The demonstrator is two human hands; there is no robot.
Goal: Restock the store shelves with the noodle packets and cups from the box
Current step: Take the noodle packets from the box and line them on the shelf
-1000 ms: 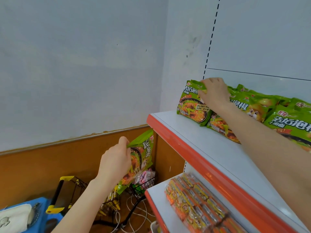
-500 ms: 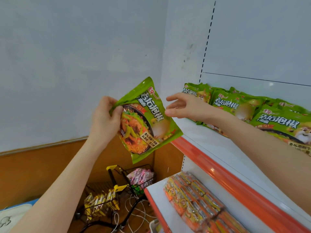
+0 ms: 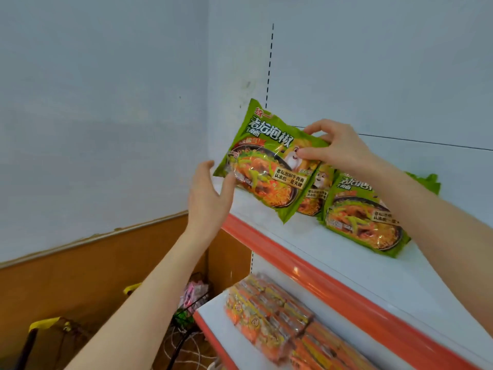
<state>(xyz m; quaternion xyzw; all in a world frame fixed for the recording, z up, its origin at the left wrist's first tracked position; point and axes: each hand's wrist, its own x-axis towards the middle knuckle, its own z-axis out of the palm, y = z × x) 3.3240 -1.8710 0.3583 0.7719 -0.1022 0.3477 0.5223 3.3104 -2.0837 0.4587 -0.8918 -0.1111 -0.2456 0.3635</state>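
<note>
A green noodle packet (image 3: 266, 161) hangs tilted over the left end of the upper white shelf (image 3: 320, 252). My right hand (image 3: 336, 148) pinches its upper right edge between thumb and fingers. My left hand (image 3: 210, 196) is spread just left of the packet, its thumb tip at the packet's lower left edge and its fingers off it. More green noodle packets (image 3: 360, 214) lean in a row on the shelf behind and to the right, partly hidden by my right forearm.
The upper shelf has an orange front strip (image 3: 306, 268). A lower shelf (image 3: 226, 335) carries orange noodle packets (image 3: 277, 316). Left of the shelving stand black wire baskets (image 3: 186, 311) with yellow handles, against a wood-panelled wall base.
The packet went from my left hand to my right and moved right, up over the shelf's left end. My left hand let go and now stays spread beside it.
</note>
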